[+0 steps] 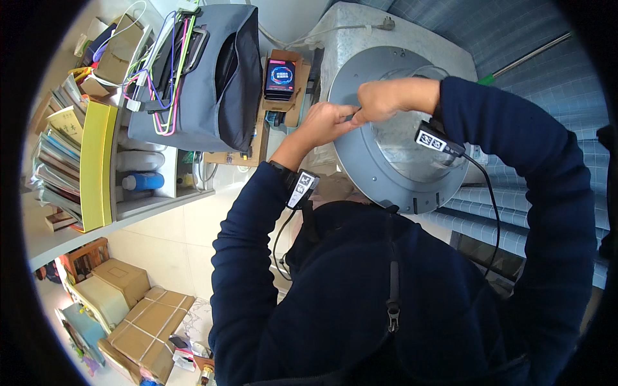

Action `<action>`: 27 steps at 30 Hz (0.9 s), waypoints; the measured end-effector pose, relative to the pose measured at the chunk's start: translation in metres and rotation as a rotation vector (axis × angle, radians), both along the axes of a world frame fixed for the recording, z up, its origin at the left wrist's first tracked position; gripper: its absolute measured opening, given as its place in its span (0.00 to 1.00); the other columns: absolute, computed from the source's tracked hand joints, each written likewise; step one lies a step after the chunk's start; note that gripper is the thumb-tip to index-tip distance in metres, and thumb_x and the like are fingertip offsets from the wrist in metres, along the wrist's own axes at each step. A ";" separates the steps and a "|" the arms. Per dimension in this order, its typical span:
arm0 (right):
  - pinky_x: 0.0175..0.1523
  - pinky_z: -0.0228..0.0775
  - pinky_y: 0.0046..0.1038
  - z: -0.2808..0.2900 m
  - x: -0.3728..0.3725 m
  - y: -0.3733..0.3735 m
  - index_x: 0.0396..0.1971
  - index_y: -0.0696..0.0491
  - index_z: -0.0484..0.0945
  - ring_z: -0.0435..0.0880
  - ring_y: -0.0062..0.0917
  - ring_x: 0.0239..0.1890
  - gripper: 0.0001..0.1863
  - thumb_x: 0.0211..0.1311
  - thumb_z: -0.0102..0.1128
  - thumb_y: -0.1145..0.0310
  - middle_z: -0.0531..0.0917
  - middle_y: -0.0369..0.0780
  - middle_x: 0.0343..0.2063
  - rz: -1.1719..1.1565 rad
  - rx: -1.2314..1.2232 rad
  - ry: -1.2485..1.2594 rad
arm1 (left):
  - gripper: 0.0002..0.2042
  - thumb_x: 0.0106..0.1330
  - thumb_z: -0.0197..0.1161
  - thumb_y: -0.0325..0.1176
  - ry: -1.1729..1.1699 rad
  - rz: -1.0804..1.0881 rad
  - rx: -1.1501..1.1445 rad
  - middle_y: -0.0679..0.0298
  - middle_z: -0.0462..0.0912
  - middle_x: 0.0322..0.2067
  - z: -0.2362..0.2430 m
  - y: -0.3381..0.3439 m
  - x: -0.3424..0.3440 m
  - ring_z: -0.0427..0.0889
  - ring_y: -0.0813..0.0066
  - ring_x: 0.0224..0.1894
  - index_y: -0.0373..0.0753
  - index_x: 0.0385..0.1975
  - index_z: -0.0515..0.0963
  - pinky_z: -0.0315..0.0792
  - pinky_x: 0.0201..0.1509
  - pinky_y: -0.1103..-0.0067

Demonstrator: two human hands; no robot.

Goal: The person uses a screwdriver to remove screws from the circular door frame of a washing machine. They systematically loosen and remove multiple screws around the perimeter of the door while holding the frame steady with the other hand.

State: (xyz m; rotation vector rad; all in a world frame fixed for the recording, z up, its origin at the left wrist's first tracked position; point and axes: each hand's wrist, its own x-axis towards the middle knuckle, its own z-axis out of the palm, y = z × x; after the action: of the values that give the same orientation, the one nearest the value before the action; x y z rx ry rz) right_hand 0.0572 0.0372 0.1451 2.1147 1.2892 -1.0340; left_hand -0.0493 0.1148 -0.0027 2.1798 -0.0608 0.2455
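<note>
A round grey ring-shaped panel with a clear, bulging centre sits against a pale, mottled box-shaped object. My left hand reaches to the upper left part of the ring, its fingers pinched together. My right hand meets it there, thumb and fingers closed just beside the left fingertips. What the fingers hold, if anything, is too small and hidden to make out. Small cabled devices are strapped at both my wrists.
A grey fabric bag with coloured hangers stands left, beside an open carton with dark boxes. A shelf holds papers and bottles. Cardboard boxes lie lower left. A checked blue curtain hangs right.
</note>
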 end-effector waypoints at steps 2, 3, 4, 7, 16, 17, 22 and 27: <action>0.40 0.75 0.38 -0.004 -0.001 0.005 0.27 0.55 0.84 0.85 0.39 0.36 0.13 0.52 0.64 0.60 0.85 0.45 0.28 -0.088 -0.070 0.082 | 0.14 0.57 0.68 0.43 -0.003 -0.005 -0.019 0.57 0.75 0.15 0.000 0.002 -0.001 0.74 0.62 0.18 0.44 0.39 0.83 0.67 0.25 0.71; 0.40 0.75 0.37 -0.007 -0.004 0.003 0.27 0.55 0.84 0.85 0.39 0.36 0.12 0.53 0.63 0.61 0.85 0.44 0.28 0.097 -0.010 0.010 | 0.13 0.57 0.68 0.42 -0.009 -0.014 -0.066 0.57 0.74 0.15 -0.001 0.003 -0.001 0.74 0.64 0.18 0.43 0.39 0.83 0.67 0.25 0.71; 0.39 0.75 0.37 -0.010 -0.008 -0.002 0.27 0.55 0.84 0.85 0.38 0.35 0.11 0.53 0.63 0.62 0.86 0.44 0.27 0.284 0.050 -0.063 | 0.13 0.57 0.68 0.41 -0.016 -0.022 -0.113 0.57 0.74 0.15 -0.003 0.006 -0.002 0.73 0.66 0.17 0.43 0.38 0.83 0.67 0.25 0.71; 0.38 0.75 0.34 -0.015 -0.013 -0.015 0.27 0.52 0.84 0.85 0.35 0.37 0.07 0.52 0.60 0.67 0.86 0.41 0.29 0.674 0.080 -0.203 | 0.12 0.57 0.68 0.39 0.111 -0.128 -0.294 0.58 0.76 0.17 -0.011 0.017 -0.001 0.74 0.71 0.18 0.43 0.39 0.83 0.67 0.25 0.72; 0.41 0.75 0.37 -0.001 -0.008 -0.019 0.29 0.53 0.84 0.85 0.37 0.38 0.14 0.56 0.60 0.56 0.86 0.43 0.31 0.568 0.253 -0.254 | 0.11 0.57 0.70 0.38 -0.010 0.059 -0.174 0.63 0.75 0.18 -0.012 -0.006 -0.001 0.72 0.78 0.21 0.43 0.37 0.83 0.69 0.29 0.78; 0.41 0.75 0.37 0.008 -0.004 -0.018 0.28 0.55 0.83 0.85 0.39 0.38 0.17 0.57 0.60 0.54 0.85 0.45 0.30 0.468 0.206 -0.236 | 0.10 0.57 0.70 0.37 -0.027 0.088 -0.136 0.64 0.73 0.16 -0.010 -0.007 -0.003 0.68 0.83 0.20 0.43 0.36 0.84 0.67 0.27 0.79; 0.44 0.75 0.41 0.023 -0.006 -0.011 0.33 0.61 0.83 0.83 0.45 0.39 0.24 0.61 0.58 0.51 0.84 0.52 0.33 0.080 0.142 -0.089 | 0.12 0.54 0.71 0.41 -0.041 0.074 -0.184 0.61 0.76 0.16 -0.003 -0.005 -0.002 0.74 0.68 0.19 0.48 0.38 0.85 0.69 0.26 0.75; 0.42 0.75 0.37 0.006 -0.008 -0.008 0.32 0.56 0.83 0.84 0.40 0.39 0.13 0.56 0.59 0.61 0.85 0.47 0.33 0.557 0.189 -0.080 | 0.12 0.58 0.69 0.39 0.156 -0.107 -0.286 0.58 0.80 0.21 0.003 0.014 -0.003 0.77 0.77 0.22 0.44 0.40 0.84 0.71 0.31 0.75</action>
State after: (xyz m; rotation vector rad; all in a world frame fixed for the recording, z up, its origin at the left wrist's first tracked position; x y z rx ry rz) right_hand 0.0490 0.0289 0.1508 1.7314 1.8459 -0.6011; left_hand -0.0519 0.1288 0.0004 1.8976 -0.0506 0.0207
